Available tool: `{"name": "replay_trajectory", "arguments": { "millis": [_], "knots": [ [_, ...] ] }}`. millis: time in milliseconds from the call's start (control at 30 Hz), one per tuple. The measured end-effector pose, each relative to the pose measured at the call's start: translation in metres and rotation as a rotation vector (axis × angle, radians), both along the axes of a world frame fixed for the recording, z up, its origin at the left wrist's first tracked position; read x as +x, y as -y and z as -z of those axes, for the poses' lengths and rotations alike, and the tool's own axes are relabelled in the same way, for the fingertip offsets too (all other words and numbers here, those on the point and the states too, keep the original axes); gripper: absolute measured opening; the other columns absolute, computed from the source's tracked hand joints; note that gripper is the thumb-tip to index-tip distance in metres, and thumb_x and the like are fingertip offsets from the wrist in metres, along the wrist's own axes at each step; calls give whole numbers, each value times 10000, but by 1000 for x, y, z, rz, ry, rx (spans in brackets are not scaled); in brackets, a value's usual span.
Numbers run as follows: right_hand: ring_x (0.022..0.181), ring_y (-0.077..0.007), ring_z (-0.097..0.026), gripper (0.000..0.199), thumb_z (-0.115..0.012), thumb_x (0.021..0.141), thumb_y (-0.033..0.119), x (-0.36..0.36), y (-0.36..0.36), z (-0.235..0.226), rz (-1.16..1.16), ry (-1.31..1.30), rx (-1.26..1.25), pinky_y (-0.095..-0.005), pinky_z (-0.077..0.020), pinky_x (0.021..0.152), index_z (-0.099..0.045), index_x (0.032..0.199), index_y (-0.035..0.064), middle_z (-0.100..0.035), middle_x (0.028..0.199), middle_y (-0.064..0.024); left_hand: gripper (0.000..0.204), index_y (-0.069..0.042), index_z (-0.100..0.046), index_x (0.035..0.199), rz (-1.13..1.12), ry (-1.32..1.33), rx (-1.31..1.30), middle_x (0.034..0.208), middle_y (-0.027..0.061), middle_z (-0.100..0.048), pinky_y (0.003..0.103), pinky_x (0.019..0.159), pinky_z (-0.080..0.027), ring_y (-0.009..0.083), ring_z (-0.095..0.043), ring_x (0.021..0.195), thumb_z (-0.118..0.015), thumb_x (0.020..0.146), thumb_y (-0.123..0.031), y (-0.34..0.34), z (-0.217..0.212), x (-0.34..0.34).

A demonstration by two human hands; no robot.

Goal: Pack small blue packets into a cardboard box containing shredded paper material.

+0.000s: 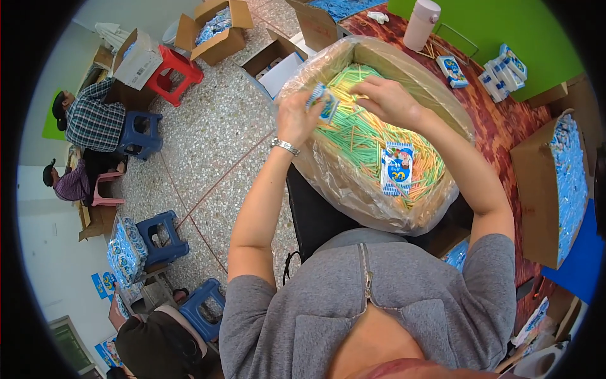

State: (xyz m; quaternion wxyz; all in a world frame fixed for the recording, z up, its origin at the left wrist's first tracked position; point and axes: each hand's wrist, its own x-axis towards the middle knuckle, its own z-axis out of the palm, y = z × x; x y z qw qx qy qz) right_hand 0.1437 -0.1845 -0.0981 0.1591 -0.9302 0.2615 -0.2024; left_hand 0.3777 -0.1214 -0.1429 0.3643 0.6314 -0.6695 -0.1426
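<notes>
Packet [396,168] on sticks [344,144] in box [435,88]; bottle [421,26] behind right, stools [144,118] left

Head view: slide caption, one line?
Left hand holds a blue packet; right hand is above coloured sticks in a plastic-lined box.

The thin sticks [353,144] are coloured pastel green, yellow and orange. The flat packet [396,169] is printed in blue and white, with striped ends. The tabletop [495,129] is patterned in streaked red and dark brown. The tumbler [420,28] is finished in pale pink. The terrazzo floor [208,126] is speckled in grey and white. The tall panel [543,38] is coloured bright green.
</notes>
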Motion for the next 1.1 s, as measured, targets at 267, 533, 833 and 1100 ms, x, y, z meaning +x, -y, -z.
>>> {"name": "replay_trajectory", "arguments": {
  "millis": [267, 533, 833, 1100],
  "knots": [
    [864, -335, -628, 464, -772, 712, 470, -88, -23, 51, 195, -555, 226, -458, -483, 705, -593, 867, 71, -632, 833, -137, 288, -110, -674, 961, -226, 470, -124, 987, 76, -635, 408, 785, -485, 290, -550, 960, -757, 724, -250, -5, 16, 16],
    [780, -306, -625, 145, -674, 820, 215, -94, -39, 62, 119, -397, 137, -452, -472, 675, -589, 816, 98, -614, 753, -96, 341, -86, -657, 1003, -294, 530, -353, 1154, 74, -577, 465, 920, -416, 317, -492, 1106, -777, 705, -201, -8, 16, 19],
    [821, -283, -625, 59, -600, 856, 160, -88, -42, 10, 48, -303, -71, -399, -496, 641, -616, 833, 107, -598, 844, -62, 322, -27, -650, 1008, 274, 10, -142, 973, 156, -635, 410, 845, -465, 322, -577, 938, -747, 780, -232, -52, 2, -76],
    [732, -179, -630, 107, -639, 886, 142, -66, -44, -3, 75, 117, 313, -323, -490, 630, -626, 880, 35, -652, 802, -55, 326, 4, -694, 836, 353, -380, 340, 703, 166, -657, 376, 606, -492, 300, -632, 625, -744, 800, -316, -45, 32, -97]
  ]
}}
